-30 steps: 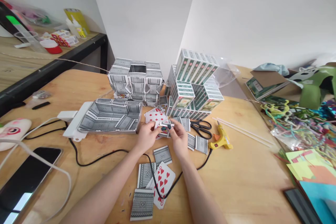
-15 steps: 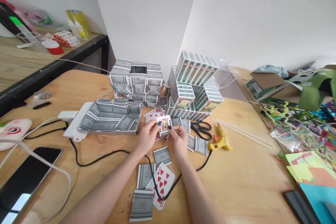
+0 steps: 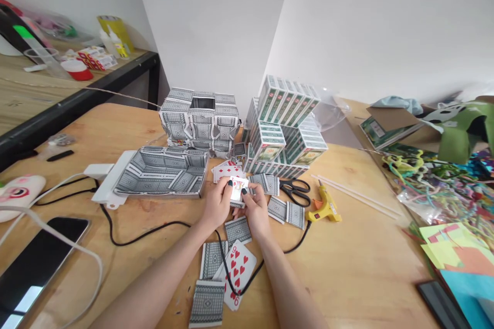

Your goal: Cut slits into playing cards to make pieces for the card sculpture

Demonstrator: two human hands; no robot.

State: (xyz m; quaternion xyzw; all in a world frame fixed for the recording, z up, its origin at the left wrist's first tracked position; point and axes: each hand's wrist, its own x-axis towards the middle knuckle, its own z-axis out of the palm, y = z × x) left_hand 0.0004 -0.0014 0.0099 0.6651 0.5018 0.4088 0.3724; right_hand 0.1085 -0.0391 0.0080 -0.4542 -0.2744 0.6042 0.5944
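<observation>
Between my two hands is a playing card (image 3: pixel 238 188) with its face toward me and its lower edge seemingly folded. My left hand (image 3: pixel 216 204) pinches its left side; my right hand (image 3: pixel 256 211) grips the right side, thumb on the front. Just behind lie loose red-suited cards (image 3: pixel 227 171). Below my hands rest folded cards with grey patterned backs (image 3: pixel 238 230) and a nine of hearts (image 3: pixel 240 267), crossed by a black cable. More folded cards (image 3: pixel 295 214) lie to the right, beside black scissors (image 3: pixel 295 190) and a yellow glue gun (image 3: pixel 325 205).
An open tray covered in cards (image 3: pixel 162 172) rests against a white power strip (image 3: pixel 116 180). Behind stand a card-covered box structure (image 3: pixel 200 121) and stacked card boxes (image 3: pixel 270 139). A phone (image 3: pixel 42 262) lies at left; pipe cleaners (image 3: pixel 436 185) and coloured paper (image 3: pixel 459 252) at right.
Both hands have come slightly down toward me with the card. The card now tilts back and its face catches more light.
</observation>
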